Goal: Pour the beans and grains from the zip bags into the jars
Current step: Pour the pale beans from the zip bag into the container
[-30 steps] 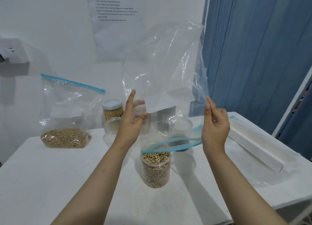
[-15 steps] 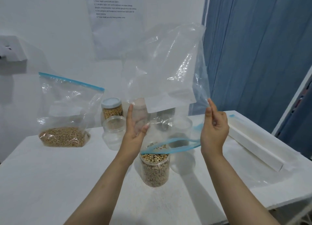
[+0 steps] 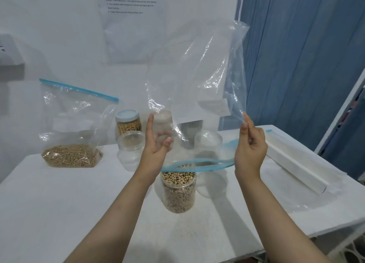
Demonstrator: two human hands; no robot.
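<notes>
An empty clear zip bag (image 3: 197,75) hangs upside down between my hands, its bottom up in the air and its open blue zip mouth (image 3: 197,164) just above an open jar of pale beans (image 3: 178,191). My left hand (image 3: 156,150) holds the bag's left side between thumb and upright fingers. The bag's right edge is pinched by my right hand (image 3: 250,150) between thumb and fingertips. A second zip bag (image 3: 73,124), holding brown grains, stands closed at the left.
Behind the hands stand a lidded jar of grains (image 3: 128,122), an empty open jar (image 3: 131,146) and another clear jar (image 3: 208,144). A long white box (image 3: 292,164) lies on plastic at the right. The white table (image 3: 59,203) ends close at the right and front.
The empty bag's raised end has swung a little to the right. Both hands keep their hold at nearly the same place above the bean jar.
</notes>
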